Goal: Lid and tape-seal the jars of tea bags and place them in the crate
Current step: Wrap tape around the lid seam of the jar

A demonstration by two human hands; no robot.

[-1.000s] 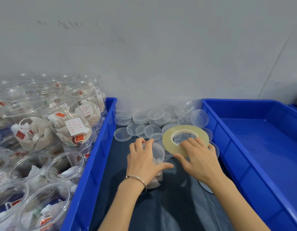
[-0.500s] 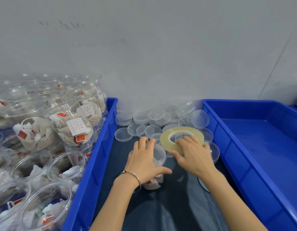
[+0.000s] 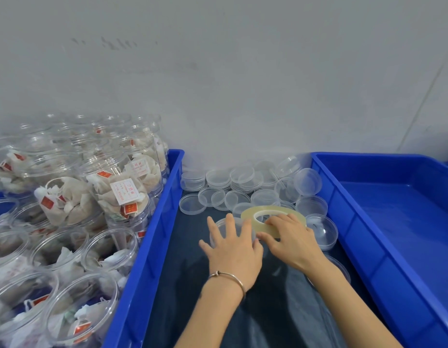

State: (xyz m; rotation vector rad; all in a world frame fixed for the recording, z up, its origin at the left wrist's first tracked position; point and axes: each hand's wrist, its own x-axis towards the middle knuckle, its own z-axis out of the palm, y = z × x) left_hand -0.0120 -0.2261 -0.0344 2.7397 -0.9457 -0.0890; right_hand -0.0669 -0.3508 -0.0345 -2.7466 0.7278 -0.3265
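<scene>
Two hands at the middle of the dark bench, between two blue crates. Left hand (image 3: 234,249): fingers spread and curved over the lid of a clear jar (image 3: 219,226), gripping it from above; thin bracelet (image 3: 229,277) at the wrist. Right hand (image 3: 292,237): fingers curled over the near edge of a tape roll (image 3: 273,217), holding it just right of the jar. Loose clear lids (image 3: 218,197): scattered and stacked along the bench's far edge, by the wall. Left crate (image 3: 152,234): filled with open jars of tea bags (image 3: 92,204), several stacked on top. Right crate (image 3: 383,222): blue floor showing, nothing seen inside.
</scene>
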